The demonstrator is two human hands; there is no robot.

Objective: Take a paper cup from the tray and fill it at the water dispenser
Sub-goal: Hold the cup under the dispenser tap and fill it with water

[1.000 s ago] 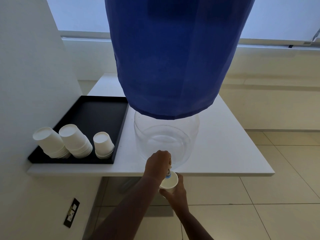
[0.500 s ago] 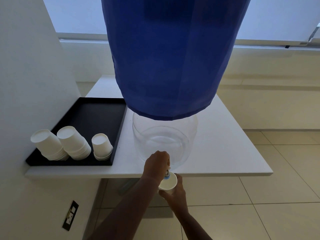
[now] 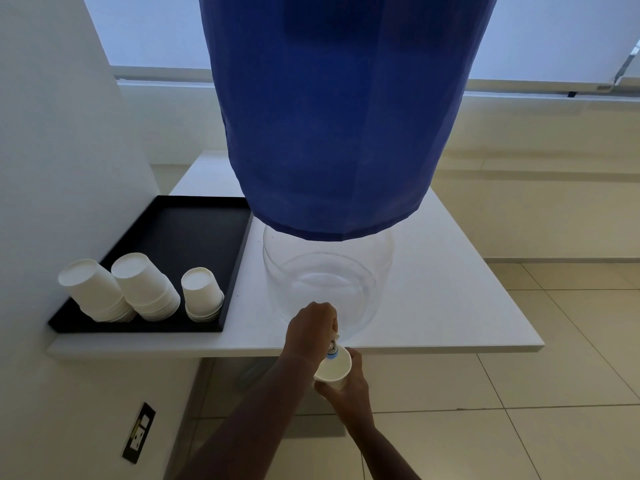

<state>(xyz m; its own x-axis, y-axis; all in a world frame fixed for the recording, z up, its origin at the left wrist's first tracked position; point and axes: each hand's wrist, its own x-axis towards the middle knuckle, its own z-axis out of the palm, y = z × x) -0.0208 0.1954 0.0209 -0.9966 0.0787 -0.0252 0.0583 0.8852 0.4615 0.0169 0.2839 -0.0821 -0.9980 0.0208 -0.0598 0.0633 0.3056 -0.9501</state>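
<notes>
A big water dispenser stands on the white table: a blue cloth cover over a clear bottle. Its small tap with a blue tip juts over the table's front edge. My left hand is closed on the tap. My right hand holds a white paper cup upright right under the tap, below the table edge. A black tray at the left carries three stacks of upturned white paper cups.
A white wall borders the tray on the left, with a dark socket plate low down. Beige floor tiles lie beneath and to the right. A window ledge runs behind the table.
Both hands stay at the tap with the cup under it. Only the view has shifted slightly.
</notes>
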